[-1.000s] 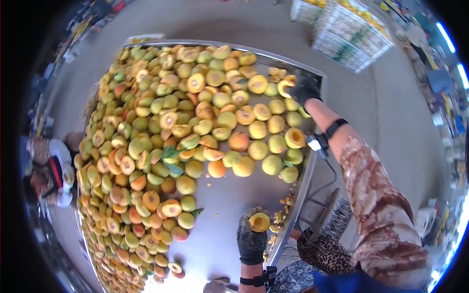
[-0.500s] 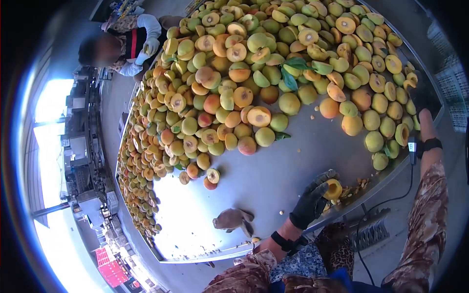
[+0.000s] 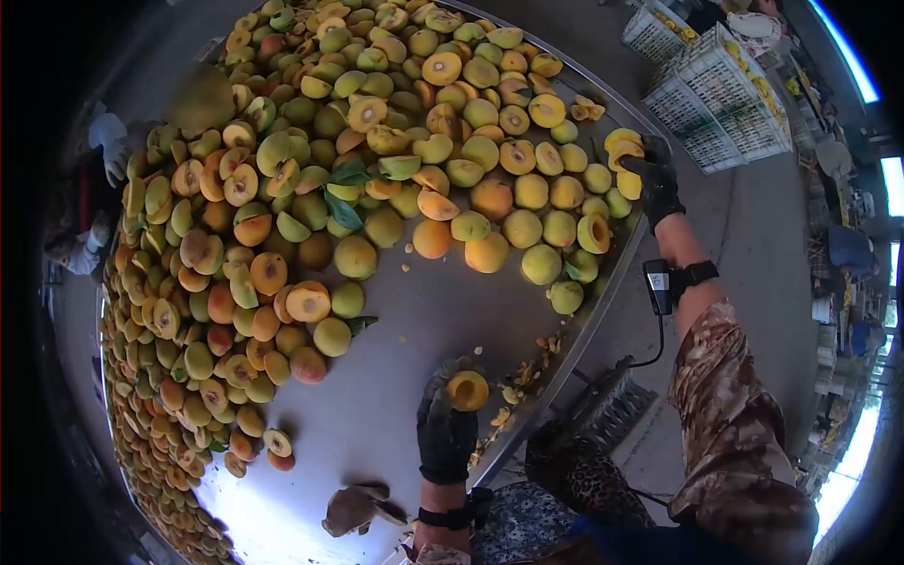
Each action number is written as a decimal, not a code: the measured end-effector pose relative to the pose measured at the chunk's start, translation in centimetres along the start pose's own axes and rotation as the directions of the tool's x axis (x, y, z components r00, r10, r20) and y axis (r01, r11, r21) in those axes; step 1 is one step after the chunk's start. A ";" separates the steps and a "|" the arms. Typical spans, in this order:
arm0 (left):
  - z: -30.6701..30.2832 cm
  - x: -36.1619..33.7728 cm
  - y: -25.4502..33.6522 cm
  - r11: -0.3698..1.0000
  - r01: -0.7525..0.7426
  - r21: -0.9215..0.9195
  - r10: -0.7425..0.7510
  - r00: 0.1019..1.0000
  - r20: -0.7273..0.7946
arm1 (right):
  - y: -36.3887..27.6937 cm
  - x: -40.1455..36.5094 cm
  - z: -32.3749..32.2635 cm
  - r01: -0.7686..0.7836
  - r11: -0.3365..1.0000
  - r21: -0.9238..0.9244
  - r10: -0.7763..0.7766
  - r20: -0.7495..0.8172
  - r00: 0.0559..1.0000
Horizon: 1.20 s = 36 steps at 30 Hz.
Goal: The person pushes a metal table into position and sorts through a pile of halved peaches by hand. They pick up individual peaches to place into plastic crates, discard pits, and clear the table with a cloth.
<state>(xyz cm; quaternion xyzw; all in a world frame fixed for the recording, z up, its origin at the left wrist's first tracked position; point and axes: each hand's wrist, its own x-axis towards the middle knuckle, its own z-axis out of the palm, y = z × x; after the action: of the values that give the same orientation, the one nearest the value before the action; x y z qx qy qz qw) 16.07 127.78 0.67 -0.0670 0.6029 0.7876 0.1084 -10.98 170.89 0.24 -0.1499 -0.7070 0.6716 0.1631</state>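
Note:
My left hand (image 3: 444, 435), in a dark glove, is closed around a peach half (image 3: 467, 390) whose hollow, pitless face points up. It is low over the bare metal near the table's front edge. Farther off, at the right rim, my gloved right hand (image 3: 659, 181) has its fingers curled on a few yellow peach halves (image 3: 623, 145), beside the pile. Halved and whole-looking peaches (image 3: 363, 115), green to orange, cover much of the metal table (image 3: 424, 315), some with pits still in them. Pit pieces and scraps (image 3: 513, 391) lie along the rim right of my left hand.
A brown glove (image 3: 358, 508) lies on the table left of my left wrist. White crates (image 3: 720, 104) with yellow fruit stand beyond the right edge. A cable runs from the device (image 3: 657, 285) on my right wrist. Another person (image 3: 87, 193) stands across the table at left.
My view has swung to the right. My right hand, earlier partly hidden at the table's far corner, now shows with peach halves in its fingers. The left hand still holds its peach half.

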 end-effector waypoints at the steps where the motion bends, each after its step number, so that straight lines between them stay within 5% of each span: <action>1: -0.2 0.1 0.7 0.876 -0.119 0.468 0.111 0.993 0.044 | -1.6 -1.9 0.6 -0.019 0.994 0.112 0.016 0.032 0.999; 3: 0.8 0.7 2.4 0.886 -0.074 0.457 0.072 0.997 0.022 | -4.7 -7.1 2.3 -0.061 0.955 0.289 0.025 0.127 0.992; 5: 1.8 1.5 2.6 0.894 -0.028 0.448 0.029 1.000 0.005 | -5.9 -13.0 5.5 -0.108 0.957 0.269 0.052 0.208 0.977; 6: 2.3 1.9 1.9 0.997 0.030 -0.068 -0.032 0.999 -0.024 | -5.0 -15.5 7.0 -0.063 0.982 0.179 0.012 0.271 0.962; 7: 2.7 2.3 1.4 0.822 0.081 -0.564 -0.106 0.994 -0.011 | -5.5 -18.7 9.1 -0.059 0.995 0.079 0.030 0.329 0.944; 8: 3.0 2.7 1.2 0.875 0.071 -0.478 -0.100 0.994 -0.035 | -4.5 -22.0 11.2 -0.158 0.974 0.161 0.094 0.345 0.934; 9: 2.9 2.9 1.3 0.874 0.082 -0.480 -0.102 0.995 -0.015 | -3.1 -25.1 13.3 -0.224 0.965 0.133 0.125 0.519 0.846; 10: 2.3 3.0 1.6 0.853 0.148 -0.500 -0.194 0.980 -0.042 | -3.0 -27.8 15.4 0.219 0.973 -0.072 -0.137 0.583 0.801; 11: 1.6 3.2 1.8 0.827 0.204 -0.524 -0.282 0.957 -0.071 | -1.3 -31.3 16.8 0.438 0.858 -0.269 -0.200 0.611 0.766; 12: 0.6 3.3 0.7 0.681 0.159 -0.715 -0.282 0.958 -0.055 | -4.1 -32.6 18.5 0.478 0.772 -0.418 -0.116 0.647 0.754; 13: -1.0 2.8 -0.2 0.697 0.129 -0.705 -0.237 0.970 -0.056 | -5.4 -33.5 19.6 0.520 0.714 -0.469 -0.083 0.681 0.727; 17: -2.8 0.4 0.3 0.793 0.064 -0.606 -0.195 0.969 -0.152 | -6.3 -31.5 17.2 0.397 0.910 -0.122 -0.235 0.637 0.734; 19: -3.1 -0.5 0.9 0.842 0.052 -0.537 -0.224 0.939 -0.262 | -6.7 -25.8 12.3 0.429 0.797 -0.425 -0.141 0.559 0.817; 20: -3.4 -0.9 1.1 0.757 0.036 -0.652 -0.212 0.958 -0.193 | -5.6 -22.9 11.1 0.569 0.527 -0.632 -0.401 0.405 0.822; 21: -3.8 -1.4 1.5 0.661 0.021 -0.750 -0.184 0.974 -0.135 | -3.7 -19.6 9.1 0.518 0.343 -0.784 -0.435 0.357 0.827; 22: -3.4 -1.7 1.9 0.737 0.023 -0.676 -0.261 0.931 -0.253 | -2.0 -17.2 7.6 0.410 0.205 -0.889 -0.427 0.296 0.855; 23: -3.5 -2.3 1.9 0.744 0.007 -0.668 -0.254 0.928 -0.274 | -0.6 -14.8 6.1 0.281 0.227 -0.933 -0.238 0.226 0.945; 25: -3.6 -2.7 1.5 0.711 0.045 -0.702 -0.213 0.965 -0.154 | 2.8 -12.6 4.1 0.372 0.326 -0.869 -0.260 0.296 0.919; 28: -3.1 -3.4 1.9 0.700 0.100 -0.707 -0.248 0.963 -0.109 | 0.8 -13.5 5.5 0.233 0.443 -0.866 -0.154 0.182 0.971; 31: -3.9 -5.0 0.5 0.709 0.177 -0.682 -0.298 0.952 -0.064 | -2.6 -16.4 8.0 0.557 0.313 -0.769 -0.436 0.404 0.804; 35: -4.7 -7.0 0.8 0.782 0.220 -0.584 -0.288 0.957 -0.026 | -1.0 -20.5 14.1 0.616 0.281 -0.736 -0.283 0.549 0.786; 36: -4.5 -7.1 1.5 0.742 0.152 -0.653 -0.249 0.967 -0.058 | -0.8 -21.3 15.9 0.595 0.158 -0.788 -0.178 0.570 0.802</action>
<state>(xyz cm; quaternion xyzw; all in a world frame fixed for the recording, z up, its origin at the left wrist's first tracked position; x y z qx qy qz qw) 22.50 122.48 2.57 -0.2201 0.2918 0.9230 0.1201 1.34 147.37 -0.27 0.0945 -0.9902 0.0608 0.0829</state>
